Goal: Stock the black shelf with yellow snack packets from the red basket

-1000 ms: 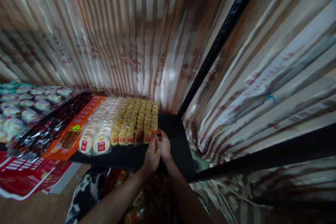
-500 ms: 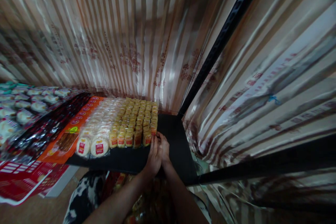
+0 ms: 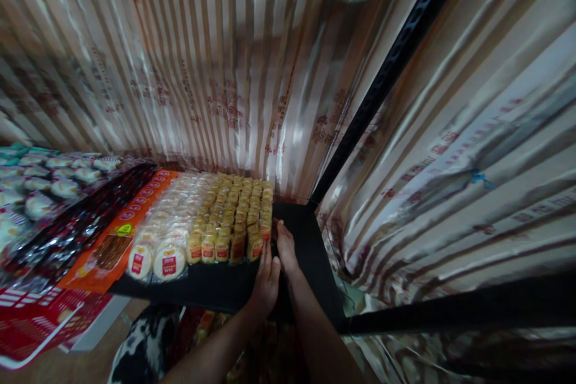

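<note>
Rows of small yellow wrapped snack packs (image 3: 234, 216) stand on a black shelf (image 3: 207, 285). My left hand (image 3: 266, 279) is at the front of the rightmost row, its fingers stretched out and their tips against the front pack. Along the right side of that row lies my right hand (image 3: 287, 247), fingers extended and close to the packs; whether they touch is hard to tell. Neither hand appears to hold anything. Left of the yellow packs are rows of round white wrapped cakes (image 3: 169, 263) with red labels.
Farther left lie an orange snack packet (image 3: 114, 234), dark shiny packets (image 3: 81, 216) and white wrapped items (image 3: 40, 204). A red basket (image 3: 36, 318) stands below at left. A black upright post (image 3: 382, 81) rises behind the shelf, with striped plastic sheeting (image 3: 202, 54) around it.
My hands, close together before, are now apart. The right hand's fingers lie straighter along the row's side, while the left remains at its front. The view has shifted slightly.
</note>
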Action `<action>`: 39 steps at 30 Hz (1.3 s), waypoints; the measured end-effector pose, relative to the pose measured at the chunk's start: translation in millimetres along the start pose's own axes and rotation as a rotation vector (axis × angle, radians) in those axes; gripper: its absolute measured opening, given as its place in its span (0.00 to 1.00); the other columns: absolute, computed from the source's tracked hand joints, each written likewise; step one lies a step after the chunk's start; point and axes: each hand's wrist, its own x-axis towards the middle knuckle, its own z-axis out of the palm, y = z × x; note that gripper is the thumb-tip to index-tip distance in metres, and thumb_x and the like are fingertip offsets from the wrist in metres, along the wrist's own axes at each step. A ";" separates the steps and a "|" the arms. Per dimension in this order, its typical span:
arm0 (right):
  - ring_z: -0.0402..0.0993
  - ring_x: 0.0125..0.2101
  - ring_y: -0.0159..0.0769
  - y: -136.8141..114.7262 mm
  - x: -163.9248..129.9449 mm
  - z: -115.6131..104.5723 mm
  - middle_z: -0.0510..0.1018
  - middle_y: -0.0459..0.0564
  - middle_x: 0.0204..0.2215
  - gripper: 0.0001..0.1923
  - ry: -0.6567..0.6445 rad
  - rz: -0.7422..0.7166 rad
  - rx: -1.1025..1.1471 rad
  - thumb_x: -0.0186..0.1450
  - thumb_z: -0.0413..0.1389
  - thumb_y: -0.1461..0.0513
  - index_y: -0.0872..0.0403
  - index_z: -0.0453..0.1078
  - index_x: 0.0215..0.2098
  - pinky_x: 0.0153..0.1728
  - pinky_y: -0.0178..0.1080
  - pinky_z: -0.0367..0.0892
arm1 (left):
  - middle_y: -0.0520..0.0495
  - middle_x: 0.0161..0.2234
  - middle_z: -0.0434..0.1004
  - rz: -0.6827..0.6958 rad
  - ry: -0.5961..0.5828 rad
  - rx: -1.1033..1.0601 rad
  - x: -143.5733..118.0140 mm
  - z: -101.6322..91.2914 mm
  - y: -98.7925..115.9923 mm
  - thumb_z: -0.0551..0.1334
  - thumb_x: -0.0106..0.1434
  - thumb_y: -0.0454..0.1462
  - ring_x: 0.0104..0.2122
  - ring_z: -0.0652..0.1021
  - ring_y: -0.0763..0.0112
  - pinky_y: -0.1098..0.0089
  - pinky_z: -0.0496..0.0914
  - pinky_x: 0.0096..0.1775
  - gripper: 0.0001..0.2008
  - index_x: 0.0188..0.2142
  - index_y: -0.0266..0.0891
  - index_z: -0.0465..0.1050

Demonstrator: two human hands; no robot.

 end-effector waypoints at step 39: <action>0.73 0.44 0.42 -12.4 42.9 12.1 0.77 0.55 0.42 0.31 0.057 0.164 0.142 0.59 0.43 0.43 0.57 0.73 0.41 0.46 0.40 0.66 | 0.44 0.64 0.38 -0.076 -0.019 0.047 -1.6 2.1 2.4 0.45 0.64 0.43 0.63 0.43 0.72 0.67 0.38 0.62 0.30 0.62 0.30 0.45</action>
